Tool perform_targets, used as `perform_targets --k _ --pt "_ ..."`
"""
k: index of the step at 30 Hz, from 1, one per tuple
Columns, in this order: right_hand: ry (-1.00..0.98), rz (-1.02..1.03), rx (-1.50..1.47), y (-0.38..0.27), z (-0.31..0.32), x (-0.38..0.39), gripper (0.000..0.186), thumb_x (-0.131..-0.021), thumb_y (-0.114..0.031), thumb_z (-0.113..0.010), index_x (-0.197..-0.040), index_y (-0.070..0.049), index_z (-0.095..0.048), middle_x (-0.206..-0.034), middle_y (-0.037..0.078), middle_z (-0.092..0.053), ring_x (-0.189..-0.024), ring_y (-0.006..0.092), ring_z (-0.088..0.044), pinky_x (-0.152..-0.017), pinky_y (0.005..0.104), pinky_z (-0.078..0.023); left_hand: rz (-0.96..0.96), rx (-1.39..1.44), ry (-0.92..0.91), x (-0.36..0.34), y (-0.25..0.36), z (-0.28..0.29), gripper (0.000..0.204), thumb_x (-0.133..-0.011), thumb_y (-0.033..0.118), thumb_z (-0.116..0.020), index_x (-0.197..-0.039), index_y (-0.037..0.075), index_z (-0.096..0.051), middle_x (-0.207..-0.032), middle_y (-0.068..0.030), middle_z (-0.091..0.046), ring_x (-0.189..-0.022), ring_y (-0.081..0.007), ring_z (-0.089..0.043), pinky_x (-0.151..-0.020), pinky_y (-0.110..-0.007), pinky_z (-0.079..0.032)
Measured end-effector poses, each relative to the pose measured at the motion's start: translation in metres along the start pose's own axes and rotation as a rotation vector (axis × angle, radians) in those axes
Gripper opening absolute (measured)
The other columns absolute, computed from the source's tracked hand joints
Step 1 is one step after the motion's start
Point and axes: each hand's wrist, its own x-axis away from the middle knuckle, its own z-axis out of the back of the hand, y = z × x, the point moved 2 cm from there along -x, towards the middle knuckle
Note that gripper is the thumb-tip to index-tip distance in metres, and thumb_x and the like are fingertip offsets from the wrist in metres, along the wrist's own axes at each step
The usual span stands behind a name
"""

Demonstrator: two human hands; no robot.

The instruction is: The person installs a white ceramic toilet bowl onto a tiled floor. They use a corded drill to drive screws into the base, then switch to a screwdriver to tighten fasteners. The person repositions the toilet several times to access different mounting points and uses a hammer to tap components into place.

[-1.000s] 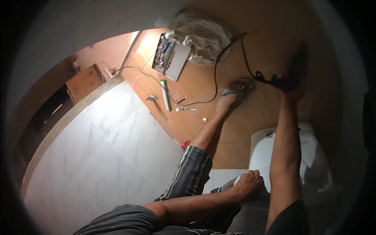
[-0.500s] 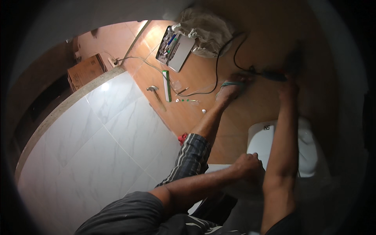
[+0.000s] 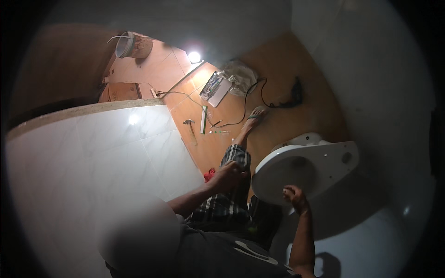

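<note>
My right hand (image 3: pixel 295 198) is at the near rim of a white toilet bowl (image 3: pixel 334 158), its fingers curled together. Whether anything small is pinched in them is hard to make out. The bowl has no seat on it, and holes show in its flat rear part. Over my bent knee is my left hand (image 3: pixel 227 176), its fingers blurred and partly hidden. Beyond the bowl, a dark power drill (image 3: pixel 293 96) lies on the orange tiled floor, its cord running left past my sandalled foot (image 3: pixel 255 116).
A hammer (image 3: pixel 189 127), a green-and-white strip (image 3: pixel 203 120) and small pieces lie left of my foot. Farther off are an open tool case (image 3: pixel 220 92), a crumpled sack (image 3: pixel 241 76), a bright lamp (image 3: pixel 194 57), a bucket (image 3: pixel 139 45) and a cardboard box (image 3: pixel 121 92). A pale wall stands right.
My right hand has left the drill on the floor and come back to the bowl. My left hand has moved left over my knee. The view has shifted, and the bowl's open top now shows.
</note>
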Motion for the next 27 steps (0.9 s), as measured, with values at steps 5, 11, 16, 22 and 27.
perform_targets --k 5,11,16,22,27 --pt "0.269 -0.087 0.275 0.217 0.051 0.022 0.023 -0.093 -0.023 -0.073 -0.099 -0.002 -0.066 -0.081 0.005 -0.068 -0.07 0.0156 -0.067 -0.061 0.0346 -0.056 0.153 0.034 0.097 0.081 -0.057 0.027 0.05 -0.098 0.05 -0.064 -0.12 0.004 -0.063 -0.127 -0.02 -0.057 -0.113 -0.0379 -0.065 -0.098 -0.048 -0.051" --pt "0.28 -0.541 0.492 0.205 -0.023 0.173 0.025 -0.086 -0.023 -0.072 -0.092 0.001 -0.071 -0.076 0.015 -0.071 -0.061 0.0252 -0.069 -0.054 0.0421 -0.056 0.356 0.026 -0.007 0.057 -0.238 0.046 0.053 -0.097 0.049 -0.064 -0.12 0.002 -0.068 -0.122 -0.0276 -0.066 -0.115 -0.0421 -0.064 -0.097 -0.049 -0.051" --pt "0.444 -0.635 0.337 0.074 -0.127 0.224 0.031 -0.088 -0.03 -0.073 -0.097 -0.001 -0.074 -0.084 0.013 -0.073 -0.074 0.023 -0.069 -0.069 0.04 -0.055 0.421 0.061 0.108 0.096 -0.301 0.129 0.051 -0.097 0.048 -0.062 -0.108 0.0 -0.073 -0.105 -0.0278 -0.072 -0.103 -0.0417 -0.07 -0.089 -0.049 -0.054" --pt "0.372 -0.198 -0.04 0.026 -0.152 0.21 0.018 -0.092 -0.02 -0.065 -0.083 -0.004 -0.066 -0.072 0.012 -0.068 -0.061 0.024 -0.069 -0.053 0.0399 -0.056 0.571 0.085 0.42 0.163 -0.347 0.206 0.051 -0.096 0.048 -0.061 -0.115 0.001 -0.072 -0.11 -0.0249 -0.073 -0.106 -0.039 -0.07 -0.092 -0.044 -0.055" --pt "0.313 0.094 0.381 0.048 -0.078 0.188 0.026 -0.094 -0.027 -0.062 -0.075 -0.01 -0.061 -0.066 0.003 -0.063 -0.058 0.0149 -0.061 -0.051 0.035 -0.051 0.67 0.22 0.368 0.209 -0.376 0.195 0.056 -0.091 0.05 -0.064 -0.108 -0.003 -0.071 -0.106 -0.0282 -0.072 -0.1 -0.0374 -0.071 -0.088 -0.045 -0.055"
